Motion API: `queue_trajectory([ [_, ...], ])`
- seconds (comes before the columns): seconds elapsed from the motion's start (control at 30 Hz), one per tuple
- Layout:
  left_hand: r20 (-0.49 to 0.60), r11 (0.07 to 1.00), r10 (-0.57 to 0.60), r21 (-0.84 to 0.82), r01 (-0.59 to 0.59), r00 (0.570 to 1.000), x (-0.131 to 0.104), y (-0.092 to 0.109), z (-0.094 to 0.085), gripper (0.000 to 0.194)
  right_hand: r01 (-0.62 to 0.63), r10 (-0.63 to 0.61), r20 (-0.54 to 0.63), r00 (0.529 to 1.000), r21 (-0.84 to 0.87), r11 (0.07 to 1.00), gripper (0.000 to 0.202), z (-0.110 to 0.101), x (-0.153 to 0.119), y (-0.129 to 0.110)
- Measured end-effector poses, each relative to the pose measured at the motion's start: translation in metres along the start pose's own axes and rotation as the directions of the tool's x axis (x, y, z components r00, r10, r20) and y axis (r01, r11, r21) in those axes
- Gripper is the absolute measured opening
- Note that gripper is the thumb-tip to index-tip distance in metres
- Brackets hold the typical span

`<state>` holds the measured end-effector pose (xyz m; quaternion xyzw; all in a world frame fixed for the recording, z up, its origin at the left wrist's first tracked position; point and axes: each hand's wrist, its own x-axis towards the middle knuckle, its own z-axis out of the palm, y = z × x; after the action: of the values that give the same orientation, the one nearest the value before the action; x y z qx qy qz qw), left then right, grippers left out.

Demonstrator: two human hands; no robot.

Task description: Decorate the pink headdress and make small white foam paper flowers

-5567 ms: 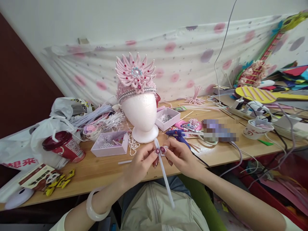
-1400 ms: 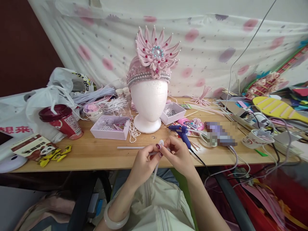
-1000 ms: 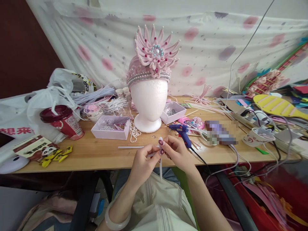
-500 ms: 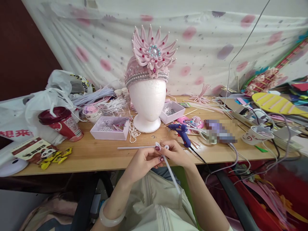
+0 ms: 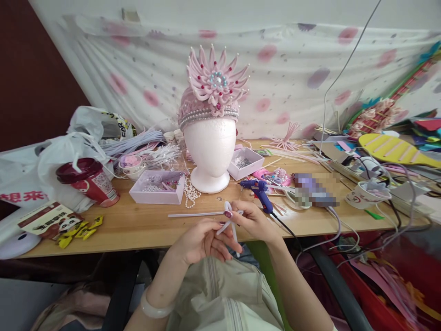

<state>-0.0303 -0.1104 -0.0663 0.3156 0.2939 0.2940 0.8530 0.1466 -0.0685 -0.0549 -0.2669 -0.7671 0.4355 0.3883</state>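
Note:
My right hand (image 5: 253, 220) pinches a white pipe cleaner (image 5: 234, 235) between thumb and fingers; it is bent into a loop at the top, and its strands cross below. On the other side, my left hand (image 5: 203, 241) has thumb and index finger at one strand, its other fingers loosely spread underneath. Another pale pipe cleaner (image 5: 193, 214) lies along the table just behind, its right end hidden by the hands. Beyond stands a white foam head (image 5: 211, 149) wearing a pink headdress (image 5: 203, 85) of petals, pearls and red beads.
A blue glue gun (image 5: 261, 195) lies right of my hands, its cord crossing the table edge. Lilac boxes (image 5: 156, 195) of beads flank the foam head. A red lidded cup (image 5: 89, 181) and yellow-wrapped sweets (image 5: 81, 229) are at left. A paper cup (image 5: 367, 195) stands at right.
The pipe cleaner's strands now cross, and its hanging end is shorter and higher. My left hand's lower fingers have spread from a closed pose. The view has shifted slightly.

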Motion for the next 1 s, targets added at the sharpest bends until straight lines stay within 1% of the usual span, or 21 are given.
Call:
queue_trajectory([
  [0.03,0.032,0.998,-0.038,-0.056,0.040,0.999,0.001,-0.003,-0.001,0.032,0.014,-0.014,-0.005,1.000,-0.030,0.999,0.042,0.000,0.000,-0.002],
  [0.07,0.040,0.993,-0.052,-0.102,0.055,0.998,0.003,-0.005,-0.001,0.034,0.027,-0.028,-0.010,1.000,-0.057,0.998,0.041,0.000,0.000,-0.004],
  [0.1,0.024,0.990,-0.042,-0.137,0.045,0.999,0.004,-0.007,0.000,0.034,0.039,-0.040,-0.013,0.999,-0.080,0.996,0.040,0.000,0.000,-0.005],
  [0.17,-0.069,0.983,0.034,-0.180,-0.046,0.997,0.007,-0.011,0.003,0.030,0.061,-0.063,-0.010,0.998,-0.107,0.992,0.039,0.000,0.000,-0.005],
  [0.2,-0.121,0.977,0.079,-0.187,-0.101,0.989,0.008,-0.012,0.005,0.027,0.069,-0.071,-0.015,0.997,-0.115,0.991,0.039,0.001,0.000,-0.005],
  [0.3,-0.246,0.956,0.192,-0.171,-0.238,0.950,0.010,-0.014,0.011,0.024,0.073,-0.080,-0.046,0.996,-0.129,0.989,0.038,0.003,0.000,-0.004],
  [0.37,-0.298,0.943,0.248,-0.146,-0.300,0.922,0.011,-0.015,0.015,0.029,0.071,-0.080,-0.066,0.995,-0.135,0.988,0.038,0.004,0.000,-0.005],
  [0.47,-0.376,0.917,0.338,-0.075,-0.393,0.862,0.012,-0.017,0.018,0.036,0.063,-0.072,-0.062,0.995,-0.138,0.988,0.035,0.004,0.001,-0.006],
  [0.53,-0.415,0.901,0.378,-0.039,-0.432,0.827,0.013,-0.017,0.019,0.038,0.047,-0.055,-0.057,0.997,-0.141,0.989,0.034,0.005,0.001,-0.007],
  [0.67,-0.468,0.874,0.427,-0.006,-0.486,0.774,0.013,-0.017,0.021,0.038,-0.014,0.006,-0.065,0.998,-0.128,0.992,0.035,0.004,0.000,-0.005],
  [0.7,-0.479,0.867,0.437,-0.001,-0.498,0.761,0.012,-0.017,0.022,0.038,-0.032,0.024,-0.067,0.997,-0.121,0.992,0.036,0.003,-0.001,-0.005],
  [0.73,-0.482,0.864,0.440,-0.002,-0.503,0.758,0.012,-0.016,0.022,0.038,-0.049,0.042,-0.065,0.997,-0.109,0.993,0.036,0.002,-0.002,-0.005],
  [0.77,-0.474,0.867,0.434,-0.011,-0.498,0.766,0.011,-0.015,0.022,0.037,-0.061,0.056,-0.059,0.997,-0.091,0.994,0.036,0.002,-0.002,-0.004],
  [0.83,-0.434,0.884,0.397,-0.055,-0.464,0.809,0.009,-0.013,0.021,0.035,-0.069,0.067,-0.028,0.997,-0.043,0.997,0.036,0.000,-0.003,-0.004],
  [0.93,-0.362,0.903,0.300,-0.190,-0.385,0.882,0.007,-0.013,0.018,0.032,-0.061,0.061,0.006,0.998,0.055,0.997,0.038,0.001,-0.004,-0.003],
  [1.0,-0.331,0.889,0.250,-0.292,-0.351,0.910,0.008,-0.015,0.018,0.033,-0.074,0.076,-0.006,0.997,0.130,0.989,0.041,0.004,-0.004,-0.002],
])
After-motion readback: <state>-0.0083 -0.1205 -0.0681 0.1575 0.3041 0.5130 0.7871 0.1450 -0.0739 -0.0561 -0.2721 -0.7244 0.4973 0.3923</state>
